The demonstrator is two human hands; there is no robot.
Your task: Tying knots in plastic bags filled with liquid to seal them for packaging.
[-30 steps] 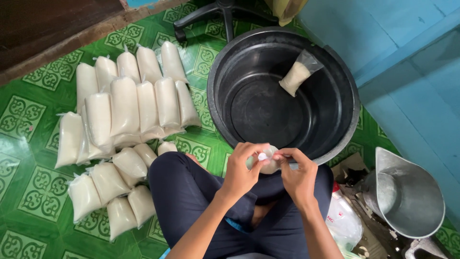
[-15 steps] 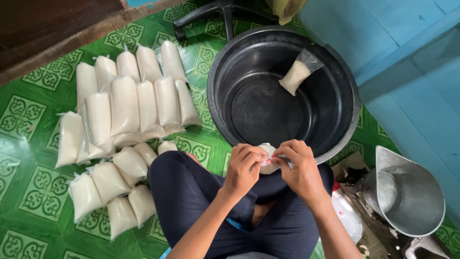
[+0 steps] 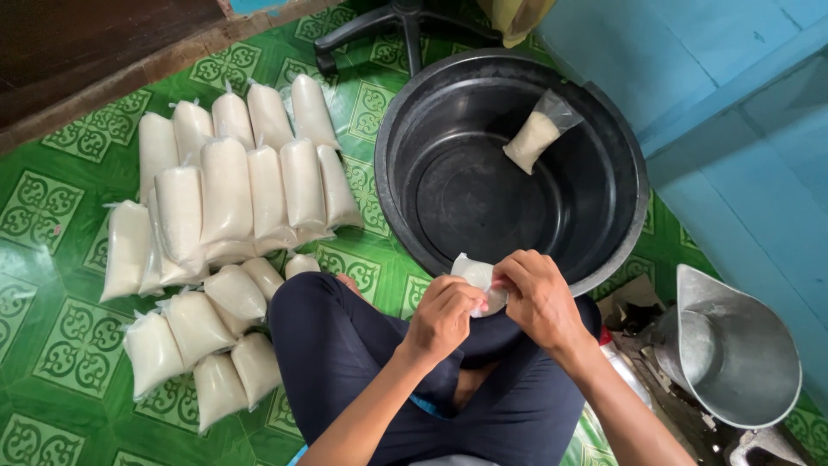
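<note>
A: What is filling most of the view?

B: The green tiled floor (image 3: 52, 285), and on it the black tub (image 3: 595, 173), sitting far and right of the knees. One part-filled bag (image 3: 535, 138) is leaning inside against its far wall.

A: And on the left?

B: Filled bags (image 3: 224, 190) are lying in rows, touching one another, with a second cluster near the left knee. A metal scoop (image 3: 733, 354) is lying at the near right.

A: What are the hands doing?

B: Both are closing around a small bag (image 3: 476, 274) just over the tub's near rim. The left hand (image 3: 444, 315) is curling its fingers onto the near side; the right hand (image 3: 539, 298) is pinching the top, fingers bent tight.

A: How would that bag handle?

B: I'm judging it as soft and shifting, thin plastic round loose white grains, light for its size and likely slippery. The gathered neck looks like the surest hold, with a palm underneath.

A: Any room for moving?

B: The tub's rim is touching close in front, the bag rows are crowding the left, and clutter is sitting near right. The tub's hollow is the most open space.
</note>
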